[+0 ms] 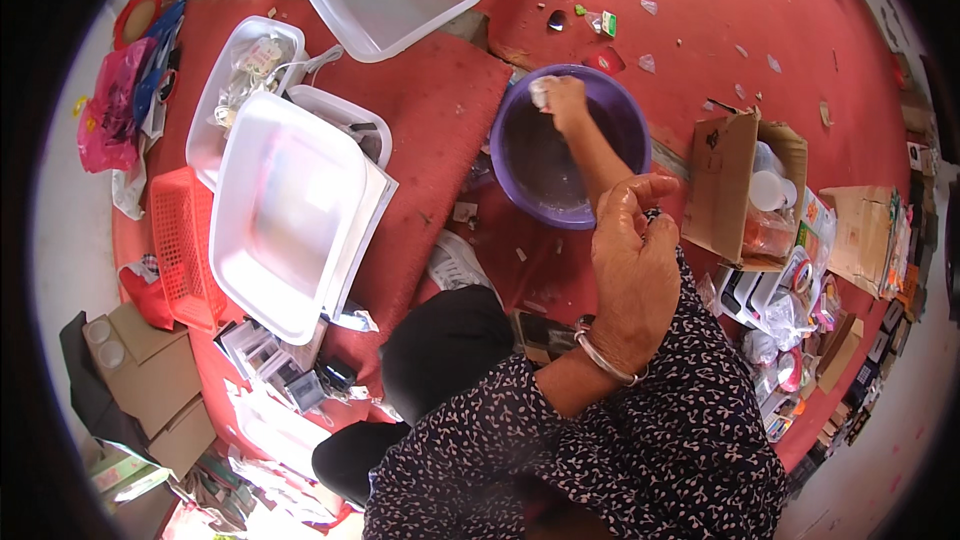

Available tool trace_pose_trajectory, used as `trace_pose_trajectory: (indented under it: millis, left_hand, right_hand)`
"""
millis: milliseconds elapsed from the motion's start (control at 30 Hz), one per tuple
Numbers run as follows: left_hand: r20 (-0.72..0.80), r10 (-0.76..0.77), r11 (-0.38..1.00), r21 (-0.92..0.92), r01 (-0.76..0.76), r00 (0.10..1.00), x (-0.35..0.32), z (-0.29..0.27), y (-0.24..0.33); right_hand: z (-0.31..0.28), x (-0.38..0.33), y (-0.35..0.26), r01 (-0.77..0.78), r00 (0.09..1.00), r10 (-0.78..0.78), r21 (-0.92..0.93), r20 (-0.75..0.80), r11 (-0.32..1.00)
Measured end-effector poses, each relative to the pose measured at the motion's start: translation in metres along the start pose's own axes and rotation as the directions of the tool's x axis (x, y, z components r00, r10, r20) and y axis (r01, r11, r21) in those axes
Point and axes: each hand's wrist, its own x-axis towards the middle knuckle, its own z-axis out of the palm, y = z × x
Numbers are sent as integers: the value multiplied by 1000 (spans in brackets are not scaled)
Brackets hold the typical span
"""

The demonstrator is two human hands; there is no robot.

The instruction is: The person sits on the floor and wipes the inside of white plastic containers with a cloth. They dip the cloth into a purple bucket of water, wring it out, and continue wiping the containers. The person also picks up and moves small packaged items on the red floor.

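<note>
Head view: picking a small whitish piece (pixel 540 92) out at the far rim of the purple bowl (pixel 520 165) looks to be the step in hand. Left hand (pixel 562 100) pinches it. Right hand (pixel 632 240), near the bowl's right rim, is curled narrow; holding something dark, perhaps. Next calls for a steady lift.

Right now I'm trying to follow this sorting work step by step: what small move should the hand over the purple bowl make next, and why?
Probably let go of the small clear piece into the purple bowl. The left hand pinches it just inside the bowl's far rim, while the right hand is raised nearer the body, fingers closed on something small and dark, too small to identify.
</note>
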Motion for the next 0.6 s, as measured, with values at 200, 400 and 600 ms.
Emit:
trace_pose_trajectory:
  millis: [200,400,600]
  left_hand:
    - [-14,-38,999,-34,37,999,-3,-5,2]
    - [28,-63,997,49,62,998,-10,4,-4]
    - [-52,35,995,95,-30,998,-9,1,-1]
  right_hand:
    - [15,-94,42,178,807,-79,-112,585,978]
    - [-98,-93,80,568,624,50,-497,779,656]
    - [-98,-43,12,216,959,-18,-686,284,695]
